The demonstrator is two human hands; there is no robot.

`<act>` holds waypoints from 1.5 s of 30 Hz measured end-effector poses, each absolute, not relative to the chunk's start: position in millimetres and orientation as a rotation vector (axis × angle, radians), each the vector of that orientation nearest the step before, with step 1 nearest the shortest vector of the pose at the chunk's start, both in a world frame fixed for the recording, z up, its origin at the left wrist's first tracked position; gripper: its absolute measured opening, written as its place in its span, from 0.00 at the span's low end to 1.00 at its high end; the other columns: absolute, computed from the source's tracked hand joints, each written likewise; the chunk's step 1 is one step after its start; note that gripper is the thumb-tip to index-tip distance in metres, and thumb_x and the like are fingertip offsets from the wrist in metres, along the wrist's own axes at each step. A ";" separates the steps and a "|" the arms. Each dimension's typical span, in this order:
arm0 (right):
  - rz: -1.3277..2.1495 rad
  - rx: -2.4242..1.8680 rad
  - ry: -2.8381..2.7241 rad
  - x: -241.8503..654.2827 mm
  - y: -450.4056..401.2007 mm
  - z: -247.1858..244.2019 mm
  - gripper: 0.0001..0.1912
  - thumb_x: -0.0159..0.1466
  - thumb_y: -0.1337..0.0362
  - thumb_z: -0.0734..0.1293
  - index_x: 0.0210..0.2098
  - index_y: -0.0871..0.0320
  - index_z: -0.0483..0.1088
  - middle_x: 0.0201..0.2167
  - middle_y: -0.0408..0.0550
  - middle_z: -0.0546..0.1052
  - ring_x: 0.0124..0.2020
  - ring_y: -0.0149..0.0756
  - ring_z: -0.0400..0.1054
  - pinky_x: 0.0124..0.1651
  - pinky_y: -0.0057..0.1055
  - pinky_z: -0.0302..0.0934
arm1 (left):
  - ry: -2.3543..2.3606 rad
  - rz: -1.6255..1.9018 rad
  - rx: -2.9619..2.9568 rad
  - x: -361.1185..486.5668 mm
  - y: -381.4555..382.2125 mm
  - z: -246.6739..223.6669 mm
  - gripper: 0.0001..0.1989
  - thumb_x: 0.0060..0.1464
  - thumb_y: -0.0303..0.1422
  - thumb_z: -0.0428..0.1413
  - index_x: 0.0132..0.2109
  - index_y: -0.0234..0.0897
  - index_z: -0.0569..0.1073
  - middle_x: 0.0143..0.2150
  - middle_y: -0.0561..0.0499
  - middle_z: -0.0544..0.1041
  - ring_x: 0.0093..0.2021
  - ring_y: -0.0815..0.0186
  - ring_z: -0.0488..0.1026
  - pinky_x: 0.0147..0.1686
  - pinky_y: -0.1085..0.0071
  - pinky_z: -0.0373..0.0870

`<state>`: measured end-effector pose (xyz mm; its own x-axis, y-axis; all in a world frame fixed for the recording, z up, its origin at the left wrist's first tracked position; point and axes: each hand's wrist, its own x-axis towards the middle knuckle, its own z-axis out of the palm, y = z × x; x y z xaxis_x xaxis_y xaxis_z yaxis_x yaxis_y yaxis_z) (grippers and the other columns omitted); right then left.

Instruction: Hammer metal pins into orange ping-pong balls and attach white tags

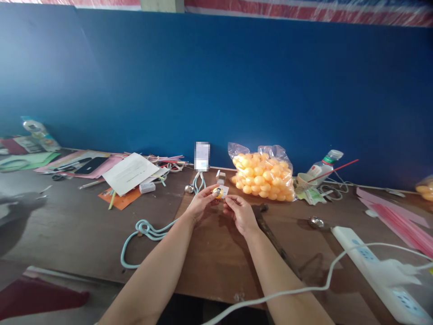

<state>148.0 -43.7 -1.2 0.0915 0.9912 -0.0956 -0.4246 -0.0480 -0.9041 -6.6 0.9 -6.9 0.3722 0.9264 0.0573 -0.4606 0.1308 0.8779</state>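
Observation:
My left hand is closed around a small round ball, part yellow and part shiny silver. Close on its right, my right hand has thumb and forefinger pinched at the edge of a small white slip of paper, just behind the ball. Both hands are above the brown table, near its middle. Beyond them stand a little white box and an upright phone-like card with a pale blue cord. A shiny silver ball lies to the left of my fingers.
Behind my right hand sits a clear bag of orange balls. A dark stick-like tool lies under my right forearm. Rightward are another silver piece, a power strip, a white cable and a bottle. Papers cover the left.

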 end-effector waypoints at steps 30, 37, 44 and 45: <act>1.531 -0.832 -0.693 154.5 -45.1 6.8 0.15 0.47 0.63 0.77 0.34 0.57 0.75 0.26 0.39 0.74 0.19 0.21 0.60 0.19 0.18 0.59 | 0.533 0.973 1.079 -5.6 -4.0 -3.0 0.24 0.48 0.34 0.64 0.53 0.38 0.75 0.52 0.41 0.75 0.46 0.59 0.74 0.45 0.65 0.69; 1.532 -0.834 -0.692 153.9 -45.1 6.6 0.14 0.47 0.63 0.77 0.32 0.58 0.75 0.25 0.39 0.73 0.19 0.21 0.58 0.19 0.18 0.57 | 0.549 0.970 1.126 -5.4 -4.7 -1.1 0.24 0.48 0.35 0.64 0.54 0.38 0.75 0.52 0.41 0.75 0.47 0.59 0.74 0.45 0.65 0.69; 1.515 -0.836 -0.692 153.8 -43.8 4.0 0.14 0.46 0.63 0.77 0.31 0.58 0.74 0.25 0.39 0.74 0.19 0.21 0.58 0.19 0.20 0.56 | 0.539 0.978 1.148 -5.9 -4.0 -1.9 0.25 0.47 0.35 0.65 0.53 0.38 0.75 0.52 0.41 0.75 0.47 0.58 0.74 0.46 0.63 0.69; 1.514 -0.837 -0.693 153.9 -43.5 3.3 0.14 0.46 0.63 0.77 0.31 0.58 0.74 0.25 0.39 0.74 0.19 0.21 0.58 0.19 0.20 0.56 | 0.541 0.979 1.149 -6.1 -3.6 -2.3 0.25 0.46 0.35 0.65 0.53 0.38 0.75 0.52 0.42 0.75 0.47 0.58 0.74 0.46 0.63 0.69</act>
